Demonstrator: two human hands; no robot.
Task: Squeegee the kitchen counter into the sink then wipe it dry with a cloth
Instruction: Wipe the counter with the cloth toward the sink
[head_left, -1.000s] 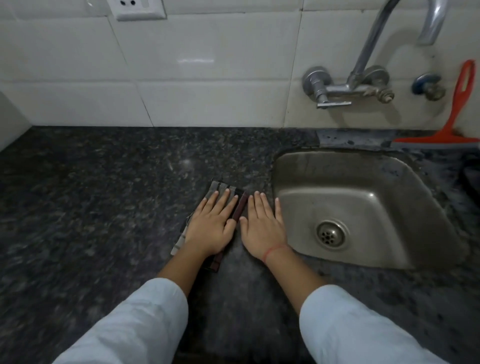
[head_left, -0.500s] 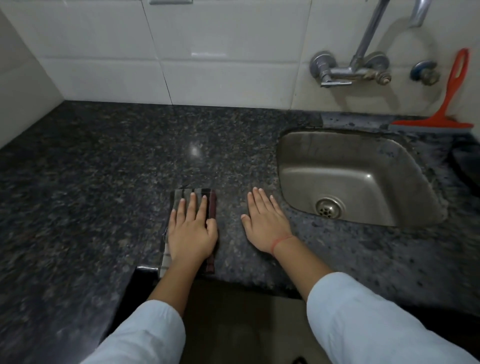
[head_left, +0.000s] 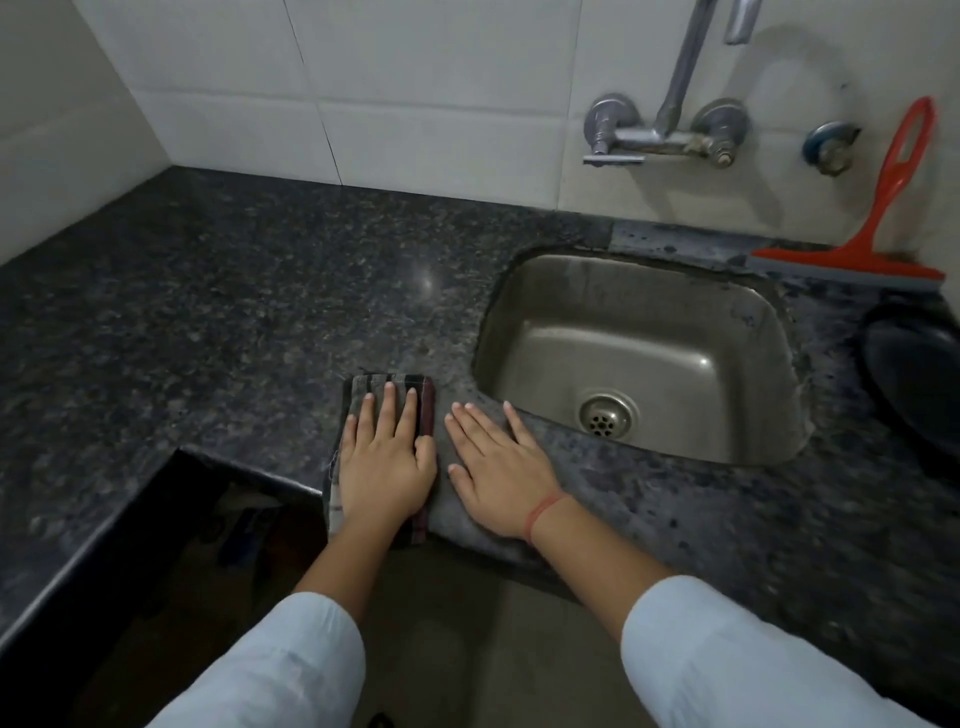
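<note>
My L hand (head_left: 387, 467) lay flat, fingers straight, pressing the cloth (head_left: 425, 402) at the counter (head_left: 234, 312) front edge. R hand (head_left: 498, 467) flat on the counter, fingers spread, just beside at 3 o'clock. Sink (head_left: 649, 332) at 1 o'clock; squeegee (head_left: 852, 260) beyond it, against the wall (head_left: 441, 104).

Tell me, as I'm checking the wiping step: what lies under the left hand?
The left hand presses flat on a folded striped cloth, which lies on the granite counter at its front edge. The cloth's middle and the counter beneath are covered.

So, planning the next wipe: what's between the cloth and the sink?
Head view: a strip of dark counter, with the right hand flat on it, separates cloth and sink.
</note>
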